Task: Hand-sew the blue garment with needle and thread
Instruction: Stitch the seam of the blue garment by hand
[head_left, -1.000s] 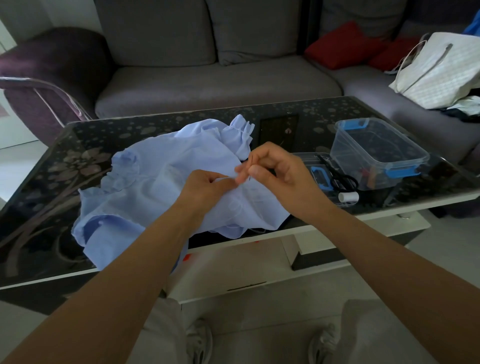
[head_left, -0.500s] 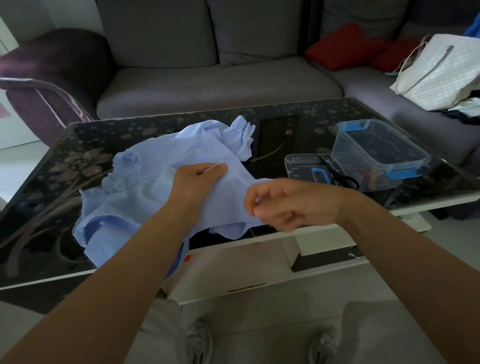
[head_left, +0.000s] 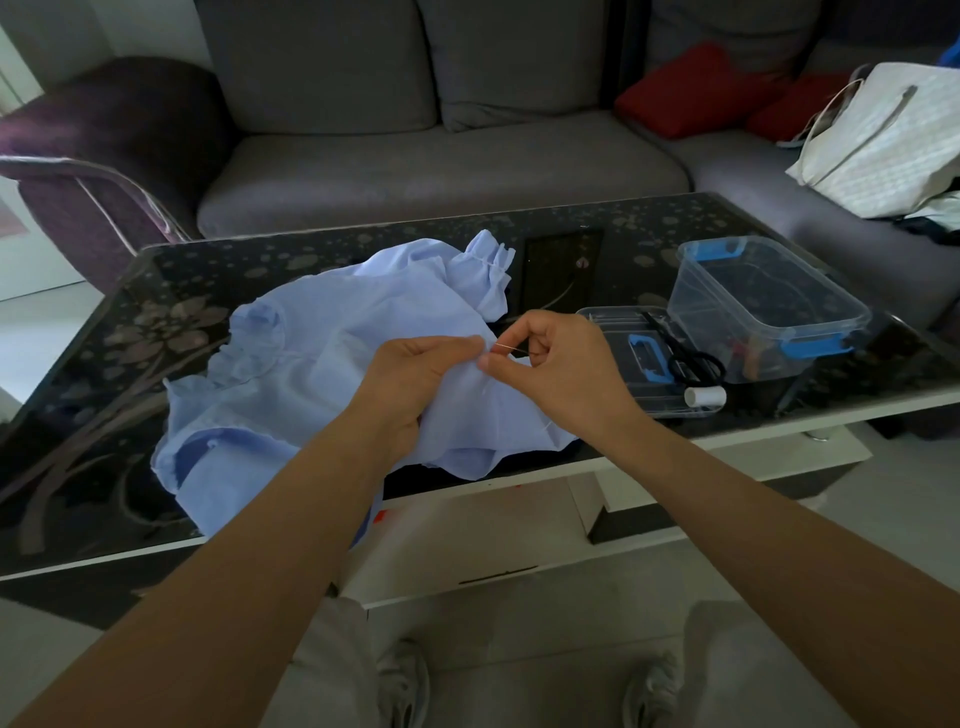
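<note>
The left grip (head_left: 415, 371) pinches a raised fold of the blue garment (head_left: 311, 374), which lies heaped on the table (head_left: 93, 395) beneath both grips and off to the left. Just beside it, the right grip (head_left: 561, 364) pinches the needle (head_left: 503, 349), tip at the fold. I judge it best to hold the fold taut, enter near its edge and draw the thread, too fine to trace, through evenly. Beyond the right grip lie scissors (head_left: 691, 358), a white spool (head_left: 705, 396) and a clear box (head_left: 763, 312). No writing is legible.
</note>
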